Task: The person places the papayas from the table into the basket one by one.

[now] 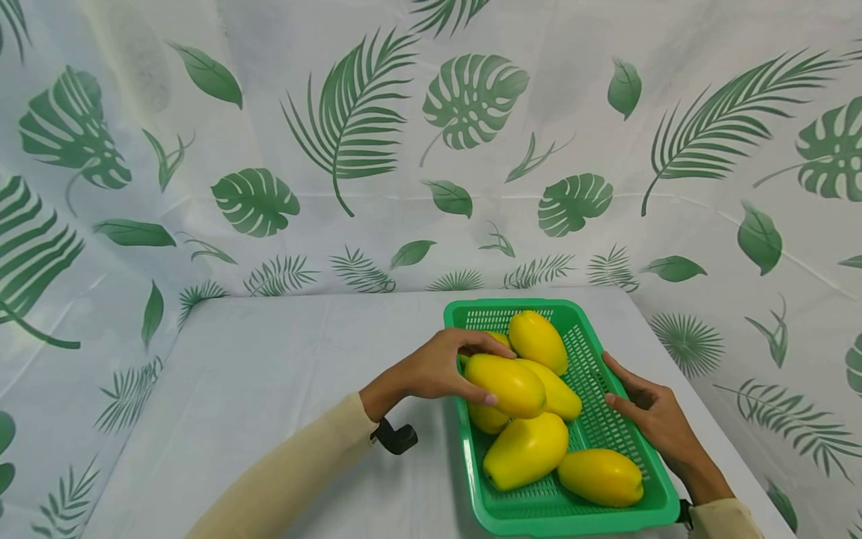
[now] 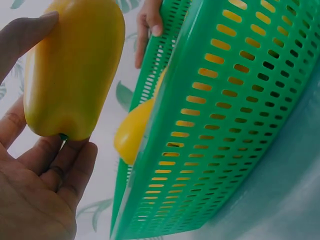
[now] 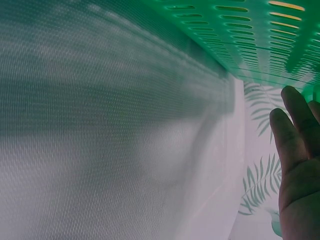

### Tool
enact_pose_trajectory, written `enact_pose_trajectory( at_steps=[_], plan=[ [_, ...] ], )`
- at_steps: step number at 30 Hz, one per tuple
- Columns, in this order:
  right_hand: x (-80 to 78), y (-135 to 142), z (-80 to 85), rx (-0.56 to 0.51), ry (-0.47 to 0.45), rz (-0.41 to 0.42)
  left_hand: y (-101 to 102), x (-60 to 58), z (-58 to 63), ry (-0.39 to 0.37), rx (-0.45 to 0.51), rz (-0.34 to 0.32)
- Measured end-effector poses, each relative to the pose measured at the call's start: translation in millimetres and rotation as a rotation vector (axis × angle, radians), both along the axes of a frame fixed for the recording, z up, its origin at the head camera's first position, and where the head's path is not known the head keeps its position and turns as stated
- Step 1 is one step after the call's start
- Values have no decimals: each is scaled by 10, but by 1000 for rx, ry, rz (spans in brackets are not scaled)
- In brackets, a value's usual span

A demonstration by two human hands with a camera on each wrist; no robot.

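Note:
A yellow papaya (image 1: 506,385) is held in my left hand (image 1: 441,368), thumb on one side and fingers on the other. It is over the left part of a green plastic basket (image 1: 465,442), above other papayas. The left wrist view shows the held papaya (image 2: 75,70) with a small dark stem spot at its end. My right hand (image 1: 649,415) holds the basket's right rim, its thumb over the edge and its fingers along the outside. In the right wrist view, fingers of the right hand (image 3: 300,150) lie near the slotted wall (image 3: 240,30).
Several more papayas lie in the basket, one at the back (image 1: 537,342) and one at the front right (image 1: 599,477). The basket stands on a white-covered table (image 1: 303,359). Behind and beside it hangs a leaf-printed sheet (image 1: 377,239).

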State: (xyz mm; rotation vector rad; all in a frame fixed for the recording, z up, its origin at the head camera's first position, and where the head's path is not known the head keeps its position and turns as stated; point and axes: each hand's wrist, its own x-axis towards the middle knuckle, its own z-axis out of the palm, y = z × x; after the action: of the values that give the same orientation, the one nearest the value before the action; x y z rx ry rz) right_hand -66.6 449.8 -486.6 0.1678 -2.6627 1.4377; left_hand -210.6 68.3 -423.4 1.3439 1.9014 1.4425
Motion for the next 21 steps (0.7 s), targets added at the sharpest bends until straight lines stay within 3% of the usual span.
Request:
enact_pose_trajectory(
  at_steps=[21],
  plan=[
    [3,12,-14,-17,-1,4,225,-70,-105,116,-101,-74]
  ],
)
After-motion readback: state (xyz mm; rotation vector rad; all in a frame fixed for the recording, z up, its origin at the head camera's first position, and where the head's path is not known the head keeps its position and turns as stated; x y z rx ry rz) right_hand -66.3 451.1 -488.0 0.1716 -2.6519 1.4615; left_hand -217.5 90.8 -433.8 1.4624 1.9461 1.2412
